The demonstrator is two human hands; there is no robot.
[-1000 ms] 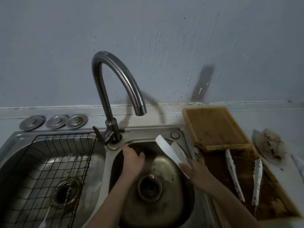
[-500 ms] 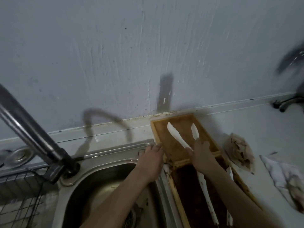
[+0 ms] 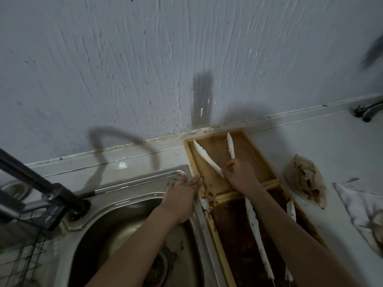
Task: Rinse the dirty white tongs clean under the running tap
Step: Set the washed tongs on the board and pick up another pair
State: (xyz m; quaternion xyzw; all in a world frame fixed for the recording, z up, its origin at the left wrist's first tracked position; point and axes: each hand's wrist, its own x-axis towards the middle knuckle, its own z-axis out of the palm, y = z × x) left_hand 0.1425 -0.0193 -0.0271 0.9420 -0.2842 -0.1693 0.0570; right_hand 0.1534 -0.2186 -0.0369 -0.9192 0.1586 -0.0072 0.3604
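1. Task status, my judgement: the tongs [image 3: 209,160] in my right hand look white and free of brown residue along both blades, so I take the rinse of this pair as done or nearly done. No water stream is in view, so I cannot tell if the tap [image 3: 41,183] is running.

2. Location of tongs: over the far, lighter compartment of the wooden tray [image 3: 267,175], right of the sink [image 3: 132,195]. The 2 blades spread in a V toward the wall. I cannot tell if the tips rest on the tray floor or hang just above it.

3. Left to do, my judgement: set this pair down. A 2nd pair [image 3: 257,235] lies in the near, dark-stained compartment, partly under my right forearm, with brown specks on its long blade; it looks unwashed.

4. Right hand [image 3: 240,175]: arm reaching forward across the tray, fingers closed around the hinge end of the tongs, knuckles up.

5. Left hand [image 3: 182,187]: flat, palm down, fingers extended and together, lying on the sink's rim at its far right corner, fingertips touching or just beside the tray's edge. It holds nothing.

6. Other items on the table: a stained brown paper [image 3: 304,179] right of the tray, and a soiled white cloth [image 3: 360,212] beyond it.
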